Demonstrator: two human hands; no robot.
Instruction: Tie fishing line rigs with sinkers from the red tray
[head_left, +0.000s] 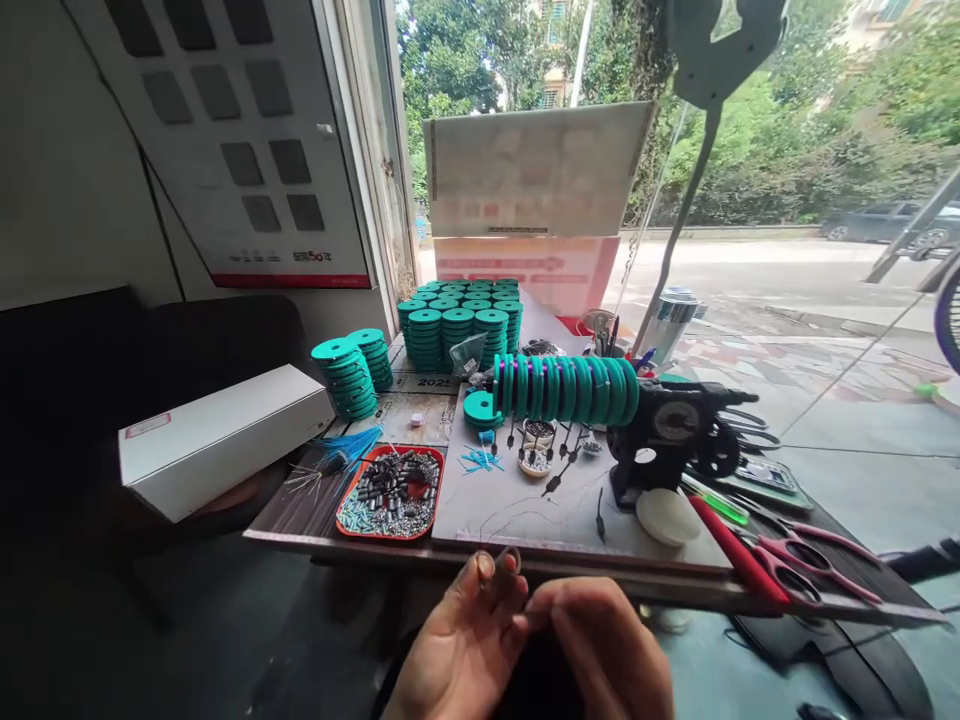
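My left hand (pixel 469 640) is palm up in front of the table's near edge, thumb and fingers curled together. Beside it, my right hand (pixel 607 640) has its fingertips pinched close to the left fingers. Whatever they hold is too small to make out. Beyond them, a thin line (pixel 514 502) curls over the white board (pixel 465 525). A row of green foam spools (pixel 570 390) sits on a black winding device (pixel 667 430), with small dark weights (pixel 553 485) hanging below. An orange-red tray (pixel 341 525) of small fishing parts stands to the left.
Stacks of green spools (pixel 457 330) stand at the back, with more spools (pixel 349 375) at left. A long white box (pixel 225 440) lies beside the table. Pink-handled scissors (pixel 817 560), a red-handled tool (pixel 739 555) and a pale round dish (pixel 667 516) are at right.
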